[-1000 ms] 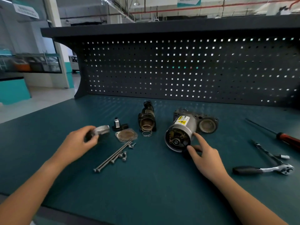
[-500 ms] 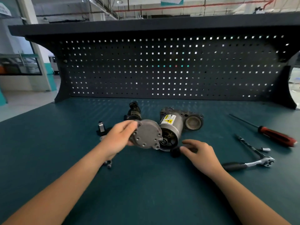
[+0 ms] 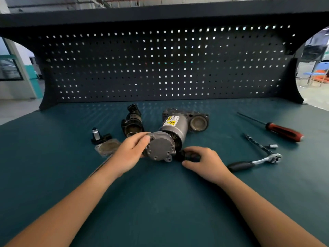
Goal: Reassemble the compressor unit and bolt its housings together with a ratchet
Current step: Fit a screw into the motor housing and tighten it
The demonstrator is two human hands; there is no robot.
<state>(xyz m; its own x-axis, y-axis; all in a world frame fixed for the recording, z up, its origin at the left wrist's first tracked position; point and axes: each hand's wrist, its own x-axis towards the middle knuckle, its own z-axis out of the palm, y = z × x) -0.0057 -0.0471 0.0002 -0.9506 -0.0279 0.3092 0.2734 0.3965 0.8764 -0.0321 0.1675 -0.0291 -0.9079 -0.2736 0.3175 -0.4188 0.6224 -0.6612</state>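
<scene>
Teal mat [image 3: 160, 202]: smooth, matte bench top.
Compressor cylinder [image 3: 175, 130]: brushed metal, lying at centre.
End cap [image 3: 160, 148]: cast grey disc; we now see it against the cylinder mouth, no longer apart.
Left hand [image 3: 130, 155]: curled round the cap's rim.
Right hand [image 3: 204, 163]: at 4 o'clock, pinching a black part [image 3: 188, 155].
Ratchet [image 3: 256, 160]: chrome, at 3 o'clock.
Sticker [image 3: 170, 123]: yellow, unreadable.

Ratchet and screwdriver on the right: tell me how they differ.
The ratchet has a black handle and a chrome head; the screwdriver has a red and black handle and a thin dark shaft. The ratchet lies nearer the person, the screwdriver farther back. Both lie flat on the bench, untouched.
</scene>
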